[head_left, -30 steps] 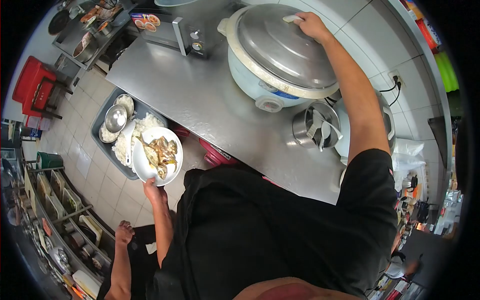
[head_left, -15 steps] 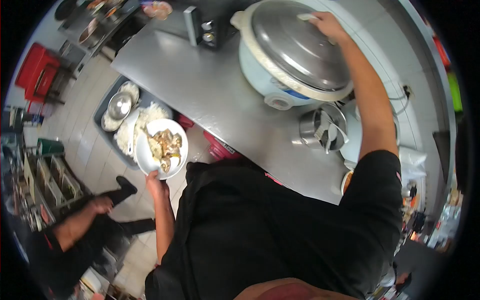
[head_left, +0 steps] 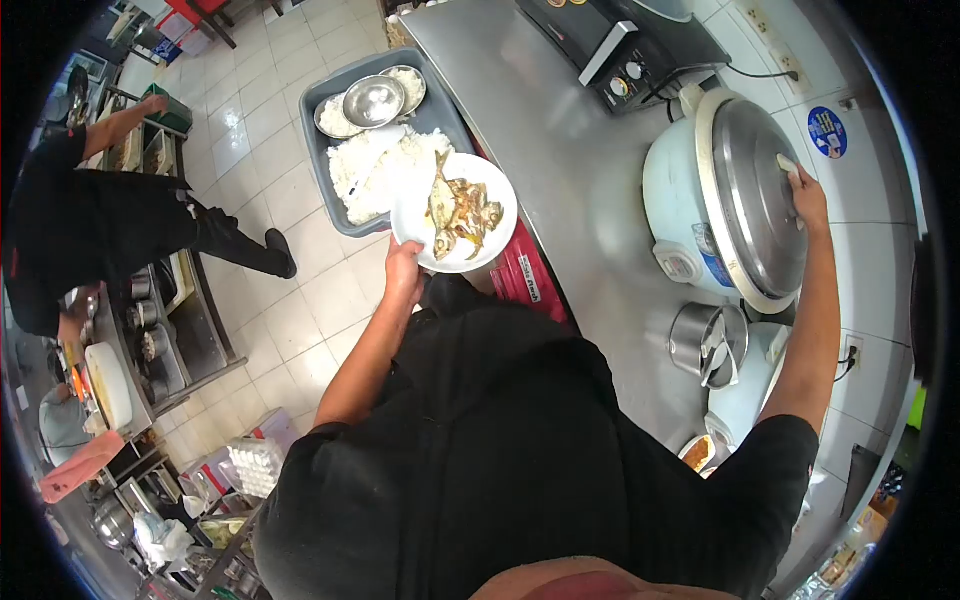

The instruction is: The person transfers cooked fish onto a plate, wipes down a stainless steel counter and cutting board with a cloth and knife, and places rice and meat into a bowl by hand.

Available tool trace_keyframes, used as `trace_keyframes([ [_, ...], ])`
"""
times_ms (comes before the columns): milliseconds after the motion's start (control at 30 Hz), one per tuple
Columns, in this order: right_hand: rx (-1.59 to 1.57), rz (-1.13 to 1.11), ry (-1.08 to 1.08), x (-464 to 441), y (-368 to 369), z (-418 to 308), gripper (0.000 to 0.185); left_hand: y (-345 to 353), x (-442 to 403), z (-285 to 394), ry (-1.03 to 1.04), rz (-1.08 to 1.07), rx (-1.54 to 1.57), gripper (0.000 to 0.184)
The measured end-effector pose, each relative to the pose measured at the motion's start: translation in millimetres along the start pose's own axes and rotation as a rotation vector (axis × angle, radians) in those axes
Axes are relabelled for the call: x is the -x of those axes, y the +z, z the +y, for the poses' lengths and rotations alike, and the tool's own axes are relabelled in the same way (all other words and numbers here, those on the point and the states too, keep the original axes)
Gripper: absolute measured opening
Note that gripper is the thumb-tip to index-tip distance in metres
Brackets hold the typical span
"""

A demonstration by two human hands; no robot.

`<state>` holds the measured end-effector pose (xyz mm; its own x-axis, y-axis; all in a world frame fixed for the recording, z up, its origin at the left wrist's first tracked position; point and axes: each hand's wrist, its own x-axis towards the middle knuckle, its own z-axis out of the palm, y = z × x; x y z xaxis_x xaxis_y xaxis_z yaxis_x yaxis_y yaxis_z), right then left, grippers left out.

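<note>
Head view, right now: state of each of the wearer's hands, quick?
Left hand: closed on the edge of a white plate of fish.
Right hand: closed on the handle of the large cooker's lid.

Honestly can't read a single word here. The red plastic thing (head_left: 518, 255) has white lettering (head_left: 529, 279), but it's too small. Same deal with the round blue sticker (head_left: 827, 132) on the wall (head_left: 868, 275) and the cooker's (head_left: 668, 190) blue label (head_left: 713, 268).
</note>
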<state>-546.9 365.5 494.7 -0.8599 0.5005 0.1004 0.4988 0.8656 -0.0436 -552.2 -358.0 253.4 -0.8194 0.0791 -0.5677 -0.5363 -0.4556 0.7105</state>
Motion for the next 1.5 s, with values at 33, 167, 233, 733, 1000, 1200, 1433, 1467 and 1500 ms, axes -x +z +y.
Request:
trace_keyframes([
  [33, 0.008, 0.064, -0.033, 9, -2, -3, 0.057, -6, -6, -3, 0.013, -0.005, -0.018, 0.07],
  [167, 0.067, 0.429, -0.043, 55, -47, 11, 0.064, -8, -22, -2, 0.022, -0.034, 0.014, 0.069],
  [233, 0.016, 0.3, 0.062, 73, -53, 48, 0.066, -18, -28, -6, 0.041, -0.035, -0.043, 0.064],
  [733, 0.223, -0.085, 0.505, 302, -115, 330, 0.05, 16, 4, -55, 0.073, -0.118, -0.156, 0.066],
  [1000, -0.087, 0.008, 0.558, 347, -47, 354, 0.027, 49, 47, -103, 0.026, -0.087, -0.19, 0.066],
  [1200, -0.587, 0.125, 0.67, 371, -78, 363, 0.015, 44, 49, -110, 0.027, -0.123, -0.272, 0.064],
  [1433, -0.921, 0.46, 0.687, 420, -177, 364, 0.016, 29, 18, -100, 0.204, -0.241, -0.581, 0.055],
  [1467, -0.932, 0.472, 0.688, 427, -184, 364, 0.016, 13, -2, -103, 0.363, -0.301, -0.809, 0.047],
  [1500, -0.944, 0.485, 0.687, 433, -189, 365, 0.016, 17, -5, -104, 0.368, -0.305, -0.801, 0.042],
])
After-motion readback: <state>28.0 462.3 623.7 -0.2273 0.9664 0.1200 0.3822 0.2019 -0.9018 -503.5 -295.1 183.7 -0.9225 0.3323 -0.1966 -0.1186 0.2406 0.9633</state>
